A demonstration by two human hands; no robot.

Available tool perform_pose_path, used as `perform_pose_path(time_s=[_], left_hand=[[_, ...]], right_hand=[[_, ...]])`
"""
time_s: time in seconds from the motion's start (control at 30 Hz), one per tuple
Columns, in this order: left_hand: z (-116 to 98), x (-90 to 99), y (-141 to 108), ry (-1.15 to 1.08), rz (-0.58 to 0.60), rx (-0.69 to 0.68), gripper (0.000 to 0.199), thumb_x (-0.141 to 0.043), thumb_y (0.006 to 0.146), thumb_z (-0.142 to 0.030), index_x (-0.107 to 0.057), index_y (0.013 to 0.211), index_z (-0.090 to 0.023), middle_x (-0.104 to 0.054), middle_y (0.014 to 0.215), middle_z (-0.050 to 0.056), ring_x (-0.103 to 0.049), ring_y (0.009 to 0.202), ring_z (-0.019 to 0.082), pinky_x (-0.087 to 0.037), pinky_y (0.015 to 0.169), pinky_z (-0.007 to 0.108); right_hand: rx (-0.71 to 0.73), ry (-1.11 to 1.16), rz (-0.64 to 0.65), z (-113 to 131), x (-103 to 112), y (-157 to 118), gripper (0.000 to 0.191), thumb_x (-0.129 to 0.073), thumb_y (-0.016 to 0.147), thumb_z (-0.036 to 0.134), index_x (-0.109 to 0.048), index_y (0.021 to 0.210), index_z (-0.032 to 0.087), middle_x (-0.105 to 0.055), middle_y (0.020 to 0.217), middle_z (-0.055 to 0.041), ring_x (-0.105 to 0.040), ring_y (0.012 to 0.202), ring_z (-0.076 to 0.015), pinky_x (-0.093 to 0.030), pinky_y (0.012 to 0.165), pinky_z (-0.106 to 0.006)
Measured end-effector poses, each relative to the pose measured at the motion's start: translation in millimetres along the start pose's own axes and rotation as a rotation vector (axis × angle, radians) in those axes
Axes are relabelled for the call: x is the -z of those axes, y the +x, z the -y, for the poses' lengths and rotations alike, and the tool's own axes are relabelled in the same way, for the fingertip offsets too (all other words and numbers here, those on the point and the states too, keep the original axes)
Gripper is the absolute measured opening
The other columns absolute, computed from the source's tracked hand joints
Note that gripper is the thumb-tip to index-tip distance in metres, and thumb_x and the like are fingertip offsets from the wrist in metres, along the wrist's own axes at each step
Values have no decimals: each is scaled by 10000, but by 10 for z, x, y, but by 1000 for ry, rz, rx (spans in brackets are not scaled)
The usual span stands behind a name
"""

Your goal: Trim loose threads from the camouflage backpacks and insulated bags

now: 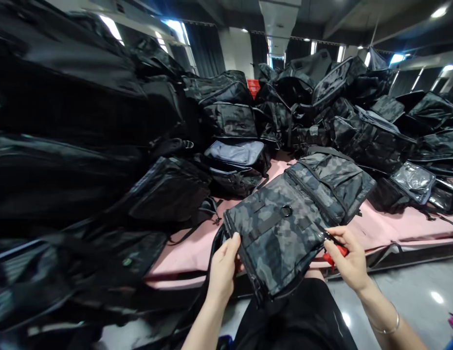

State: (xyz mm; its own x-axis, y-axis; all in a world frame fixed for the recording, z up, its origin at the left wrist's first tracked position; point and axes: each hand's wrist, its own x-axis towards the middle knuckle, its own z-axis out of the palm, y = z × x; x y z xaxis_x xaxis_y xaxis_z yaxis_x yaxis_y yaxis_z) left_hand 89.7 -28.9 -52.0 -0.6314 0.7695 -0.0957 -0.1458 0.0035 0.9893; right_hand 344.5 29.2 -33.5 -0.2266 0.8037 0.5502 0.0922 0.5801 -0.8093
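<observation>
A grey and black camouflage backpack (284, 218) lies stretched out before me, its near end over my lap and its far end on a pink surface (190, 255). A dark ring sits on a strap across its panel. My left hand (224, 265) is closed on the panel's left edge, thumb on top. At the right edge, my right hand (346, 255) pinches the bag's border, with a small red item (335, 255) at its fingers. What exactly the red item is I cannot tell.
Dark bags are piled high on the left (65, 97). More camouflage bags (233, 119) stand behind, one open bag (235, 153) showing a grey lining. A silvery clear-fronted pouch (414, 182) lies at right. A red crate (253, 87) shows at the back, shiny floor (423, 287) at lower right.
</observation>
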Motion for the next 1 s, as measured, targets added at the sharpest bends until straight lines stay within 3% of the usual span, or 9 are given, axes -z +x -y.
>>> perform_pose_path(time_s=[0.17,0.27,0.37,0.47,0.57,0.67,0.77,0.87,1.0], left_hand=[[-7,39,3,102,40,-31,524,-590,665,-632,-349,576,-175,-321,456,-66,-313,391,63,-259,365,188],[-105,59,-46,251,-73,-276,515,-577,744,-534,-289,515,-173,-286,442,-59,-284,411,57,-262,399,195],[-314,11,-110,401,-137,-635,380,-513,833,-403,-431,551,-162,-446,513,-21,-418,499,85,-376,517,214],[-556,-165,-105,636,41,-951,191,-453,869,-288,-593,892,-159,-633,856,47,-577,811,146,-455,780,276],[-692,-418,18,858,313,-1137,373,-365,873,-172,-481,1228,-163,-568,1196,91,-509,1102,181,-418,941,336],[-701,-597,191,960,479,-1192,473,-291,848,-93,-403,1304,-152,-561,1218,88,-496,1127,174,-425,943,348],[-687,-620,284,895,332,-1151,346,-298,855,-105,-514,1125,-133,-647,940,63,-582,909,153,-464,841,309],[-707,-553,267,819,117,-1135,217,-365,879,-186,-542,988,-129,-624,914,73,-583,862,149,-461,811,286],[-717,-488,220,877,192,-1160,197,-450,882,-299,-572,947,-159,-637,911,49,-585,850,151,-451,785,268]], right_hand=[[36,-88,83,20,-150,119,171,-574,849,264,-539,996,184,-576,749,4,-549,637,-101,-439,592,-210],[-23,-78,50,0,-193,163,167,-564,853,297,-537,965,176,-556,701,13,-522,597,-101,-417,568,-217],[-60,-34,24,-25,-228,161,175,-551,857,319,-530,952,174,-536,675,19,-497,576,-102,-399,554,-220],[-68,-17,-1,-41,-261,136,175,-556,853,323,-529,947,177,-524,666,26,-481,570,-98,-388,554,-218],[-78,-13,-5,-40,-279,119,178,-562,849,319,-535,953,177,-555,716,16,-513,607,-100,-403,580,-218],[-82,-18,-20,-29,-279,120,187,-564,846,329,-541,946,172,-570,738,9,-534,623,-103,-414,589,-220],[-94,-14,-26,-24,-273,125,192,-555,849,340,-537,931,168,-549,687,21,-516,582,-98,-403,556,-217],[-98,2,-21,-32,-273,121,197,-552,849,345,-532,929,167,-540,675,24,-507,570,-95,-401,545,-215],[-104,10,-37,-44,-285,108,201,-553,844,349,-531,927,168,-542,683,19,-506,576,-97,-408,554,-221]])
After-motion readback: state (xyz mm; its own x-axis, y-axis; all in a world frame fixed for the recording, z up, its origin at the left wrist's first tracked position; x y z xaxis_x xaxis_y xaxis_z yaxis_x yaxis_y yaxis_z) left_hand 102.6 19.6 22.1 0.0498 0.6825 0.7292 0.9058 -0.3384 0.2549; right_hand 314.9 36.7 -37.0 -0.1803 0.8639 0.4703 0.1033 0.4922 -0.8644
